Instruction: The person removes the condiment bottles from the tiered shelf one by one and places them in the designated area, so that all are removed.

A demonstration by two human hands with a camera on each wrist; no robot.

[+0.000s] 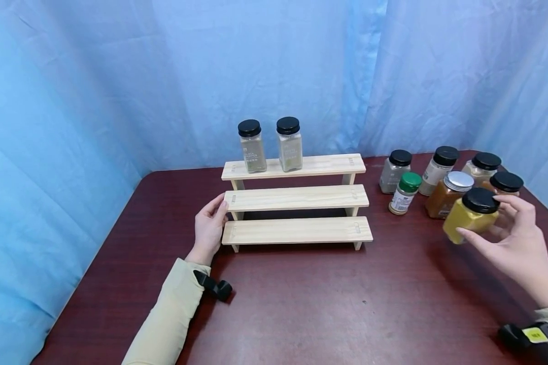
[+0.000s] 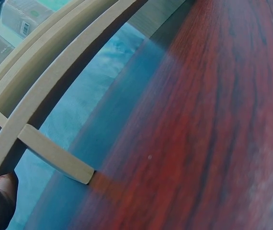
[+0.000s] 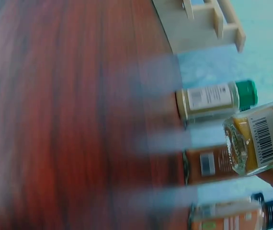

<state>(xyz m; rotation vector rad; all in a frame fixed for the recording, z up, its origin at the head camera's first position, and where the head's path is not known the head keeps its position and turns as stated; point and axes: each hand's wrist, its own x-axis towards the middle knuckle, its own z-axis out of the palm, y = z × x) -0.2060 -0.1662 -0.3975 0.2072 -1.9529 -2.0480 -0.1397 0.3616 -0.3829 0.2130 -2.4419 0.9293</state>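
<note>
A three-tier wooden rack point(image 1: 297, 197) stands on the dark red table. My left hand point(image 1: 208, 228) holds the left end of its middle shelf, thumb at the front edge. Two black-capped glass spice jars, a left one point(image 1: 254, 152) and a right one point(image 1: 290, 149), stand on the top shelf. At the right, my right hand point(image 1: 513, 238) grips a square jar of yellow spice point(image 1: 470, 220) with a black lid, slightly tilted. The right wrist view shows that yellow spice jar point(image 3: 261, 136) with a barcode label, its base raised off the table.
Several more jars stand at the back right: a green-capped one point(image 1: 405, 193), a silver-lidded brown one point(image 1: 449, 195), a grey one point(image 1: 395, 172) and others with black lids. A blue curtain point(image 1: 187, 91) hangs behind the table point(image 1: 324, 304).
</note>
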